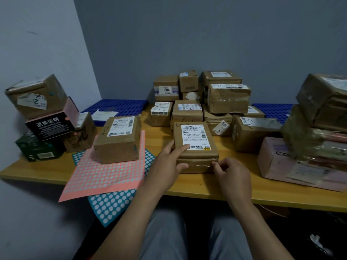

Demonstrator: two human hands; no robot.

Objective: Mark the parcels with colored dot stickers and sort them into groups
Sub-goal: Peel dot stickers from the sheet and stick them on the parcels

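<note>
On a yellow wooden tabletop (159, 134), the left grip (170, 162) rests released, fingers flat, on a flat brown cardboard parcel with a white label (196, 147) near the front edge. The right grip (231, 175) curls at the parcel's corner; whether it holds anything cannot be told. Boxes stacked at left (37, 96) carry coloured dots, but the brown pile behind (187, 111) looks unmarked, so most of the work seems ahead.

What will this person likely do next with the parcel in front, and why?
Probably fetch a dot from the pink sticker sheet: the left hand rests on the front parcel, the right hand is curled at its edge, and no dot shows on it.
</note>
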